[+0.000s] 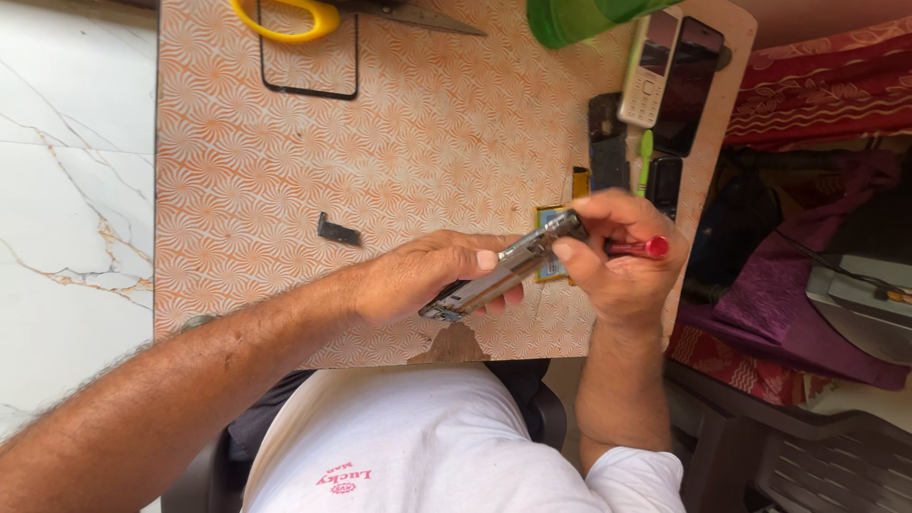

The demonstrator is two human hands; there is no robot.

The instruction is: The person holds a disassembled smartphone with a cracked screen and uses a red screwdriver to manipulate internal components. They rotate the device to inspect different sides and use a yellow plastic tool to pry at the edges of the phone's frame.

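both hands (532, 271) grip a grey phone frame (503, 268) over the patterned table (418, 142)

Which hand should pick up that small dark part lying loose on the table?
Probably left: left hand lies nearer the small dark part, though it grips the phone frame. Right hand holds a red-handled tool.

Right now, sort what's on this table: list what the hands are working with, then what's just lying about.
In hand:
- opened phone body, held by the left hand
- red-handled tool, gripped in the right hand

Lying about:
- yellow-handled scissors
- black screen frame
- small black part
- keypad phone
- green cup
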